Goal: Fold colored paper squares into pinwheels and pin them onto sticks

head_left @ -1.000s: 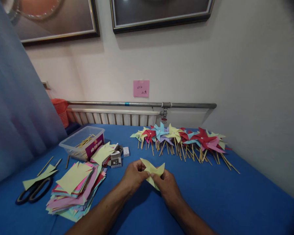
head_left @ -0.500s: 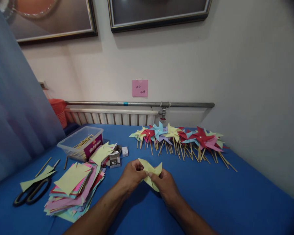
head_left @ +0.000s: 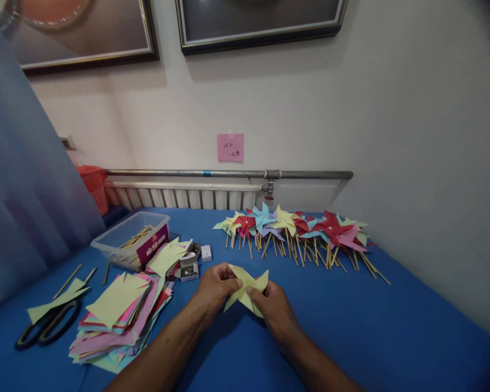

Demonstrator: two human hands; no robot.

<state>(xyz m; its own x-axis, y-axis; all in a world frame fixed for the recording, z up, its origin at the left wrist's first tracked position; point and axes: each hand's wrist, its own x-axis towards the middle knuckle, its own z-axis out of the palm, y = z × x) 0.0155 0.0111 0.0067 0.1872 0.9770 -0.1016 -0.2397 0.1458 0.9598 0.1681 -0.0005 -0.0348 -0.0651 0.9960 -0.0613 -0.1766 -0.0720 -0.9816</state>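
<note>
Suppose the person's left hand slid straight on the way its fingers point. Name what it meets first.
The left hand points right, toward the right hand, which pinches the same folded yellow paper piece. It would likely meet that hand's fingers first, though depth is hard to judge.

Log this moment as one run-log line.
left hand: grips yellow paper pinwheel | right hand: pinches same | finished pinwheels: behind | paper stack: left

Finished pinwheels [head_left: 302, 231] by wall; paper stack [head_left: 118, 313], scissors [head_left: 44, 326] at left.
</note>
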